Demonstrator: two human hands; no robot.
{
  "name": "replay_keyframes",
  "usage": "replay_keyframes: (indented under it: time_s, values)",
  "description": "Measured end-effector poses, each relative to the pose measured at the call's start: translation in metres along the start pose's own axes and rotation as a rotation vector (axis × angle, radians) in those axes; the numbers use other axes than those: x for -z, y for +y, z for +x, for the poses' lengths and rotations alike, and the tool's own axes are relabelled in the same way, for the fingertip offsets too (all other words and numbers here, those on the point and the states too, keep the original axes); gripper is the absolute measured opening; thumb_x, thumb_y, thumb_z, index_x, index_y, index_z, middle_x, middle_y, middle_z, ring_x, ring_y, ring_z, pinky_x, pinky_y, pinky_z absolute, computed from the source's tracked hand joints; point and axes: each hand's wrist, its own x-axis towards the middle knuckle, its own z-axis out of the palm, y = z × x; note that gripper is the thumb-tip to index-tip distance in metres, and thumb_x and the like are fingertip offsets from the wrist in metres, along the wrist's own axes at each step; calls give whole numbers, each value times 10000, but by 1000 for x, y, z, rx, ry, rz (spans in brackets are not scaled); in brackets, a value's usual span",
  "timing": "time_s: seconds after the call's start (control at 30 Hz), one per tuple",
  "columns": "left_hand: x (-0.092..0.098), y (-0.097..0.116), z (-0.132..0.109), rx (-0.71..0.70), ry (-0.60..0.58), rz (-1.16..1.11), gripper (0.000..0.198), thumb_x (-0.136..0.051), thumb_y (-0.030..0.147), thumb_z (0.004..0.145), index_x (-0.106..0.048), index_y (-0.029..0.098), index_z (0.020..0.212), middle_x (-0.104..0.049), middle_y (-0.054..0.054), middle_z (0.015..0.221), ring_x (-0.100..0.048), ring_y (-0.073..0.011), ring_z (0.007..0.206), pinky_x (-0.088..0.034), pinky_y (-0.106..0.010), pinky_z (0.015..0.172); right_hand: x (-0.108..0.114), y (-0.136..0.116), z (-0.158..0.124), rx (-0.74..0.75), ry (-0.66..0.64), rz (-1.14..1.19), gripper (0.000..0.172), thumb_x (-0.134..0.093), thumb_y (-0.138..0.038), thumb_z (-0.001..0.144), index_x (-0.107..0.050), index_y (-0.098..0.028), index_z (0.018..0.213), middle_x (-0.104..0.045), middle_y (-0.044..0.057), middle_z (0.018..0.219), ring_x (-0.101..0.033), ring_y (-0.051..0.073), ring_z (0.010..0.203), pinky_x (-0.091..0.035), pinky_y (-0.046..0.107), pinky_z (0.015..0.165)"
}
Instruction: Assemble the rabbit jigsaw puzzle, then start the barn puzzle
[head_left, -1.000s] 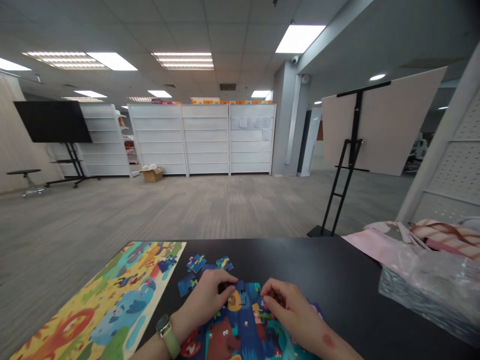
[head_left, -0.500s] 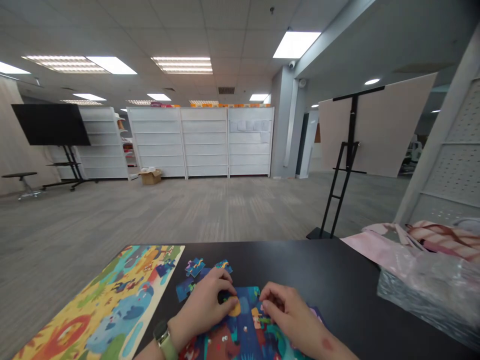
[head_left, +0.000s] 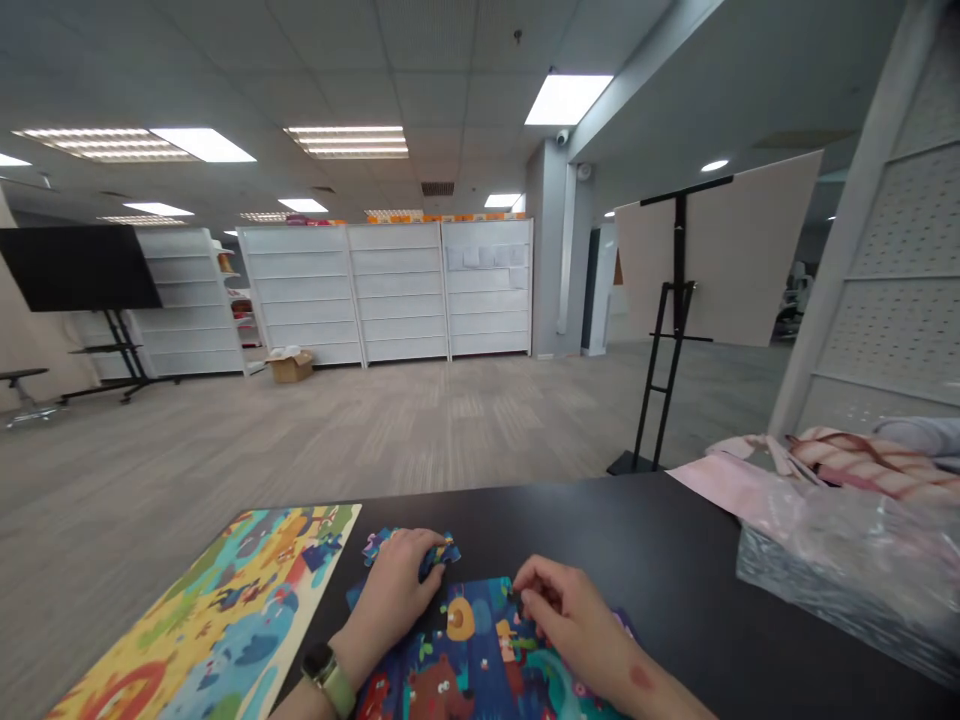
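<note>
A partly joined blue jigsaw puzzle (head_left: pixel 480 660) lies on the black table (head_left: pixel 675 570) in front of me. My left hand (head_left: pixel 394 595), with a watch on the wrist, rests on the loose blue pieces (head_left: pixel 442 550) at the puzzle's far left corner, fingers curled over one of them. My right hand (head_left: pixel 559 610) lies on the puzzle's upper right part, fingertips pinched together on a piece at its top edge.
A colourful picture board (head_left: pixel 217 620) lies at the table's left end. A clear plastic bag over pink cloth and a box (head_left: pixel 840 550) fills the right side. Beyond the table are open floor, a black easel stand (head_left: pixel 660 350), white shelves and a screen on a stand.
My left hand has moved up and left from the puzzle's middle to the loose pieces. The right hand stayed on the puzzle. The view swung slightly right.
</note>
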Motion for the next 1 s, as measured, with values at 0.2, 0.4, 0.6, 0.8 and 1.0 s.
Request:
replay_keyframes:
  time_s: [0.2,0.4,0.6,0.8,1.0]
  values:
    - [3,-2,-1,-30,15,-32,307,-607,154,832,-683,252,1113,-677,-86,1250,-603,-286,1170,-438,-444,1041,4,1,2,-6,62,11,132,-498,-234,863,-625,-204,848,-622,-26,692,-556,122,603,-376,223,555]
    - [5,-11,-1,20,-2,-87,332,-661,238,840,-647,234,1171,-705,-80,1118,-642,-268,1087,-489,-417,977,6,-1,2,2,64,7,130,-499,-239,851,-624,-206,854,-619,-25,699,-562,127,619,-380,230,570]
    - [2,-13,1,21,34,-125,432,-684,158,762,-601,217,1182,-705,-64,1085,-660,-253,1043,-510,-390,951,5,1,3,-4,58,12,128,-500,-258,855,-614,-204,835,-611,-22,699,-563,129,615,-383,232,568]
    - [11,3,-5,-112,41,-147,489,-669,133,769,-583,253,1235,-675,-61,1197,-636,-253,1114,-494,-392,1004,6,3,4,26,93,-19,163,-516,-264,873,-664,-198,862,-628,-18,694,-560,134,627,-398,241,584]
    - [6,50,-23,-319,-31,-204,406,-646,120,817,-603,283,1187,-672,-57,1166,-637,-238,1100,-526,-346,964,3,-6,1,48,37,112,325,-629,-325,839,-702,-209,1133,-723,29,932,-629,153,743,-472,250,661]
